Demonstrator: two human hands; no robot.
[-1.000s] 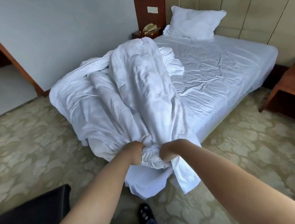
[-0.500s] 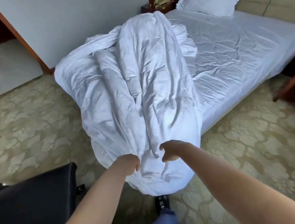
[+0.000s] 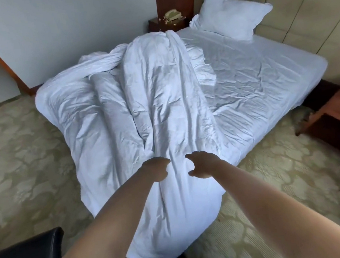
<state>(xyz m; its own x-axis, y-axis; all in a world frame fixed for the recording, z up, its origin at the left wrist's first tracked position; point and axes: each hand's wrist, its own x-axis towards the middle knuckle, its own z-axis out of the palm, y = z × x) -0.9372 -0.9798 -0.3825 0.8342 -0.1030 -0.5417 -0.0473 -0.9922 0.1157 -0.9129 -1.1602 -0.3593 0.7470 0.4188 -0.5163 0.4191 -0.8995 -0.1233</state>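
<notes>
Plainly soft and bulky, the white duvet (image 3: 163, 108) lies bunched over the bed's (image 3: 263, 83) foot corner and drapes off its edge: light, floppy, slippery. Its hem corners look the surest hold. The left hand (image 3: 156, 169) curls against a fold, grip unclear, while the right hand (image 3: 203, 164) hovers, fingers hooked apart.
</notes>
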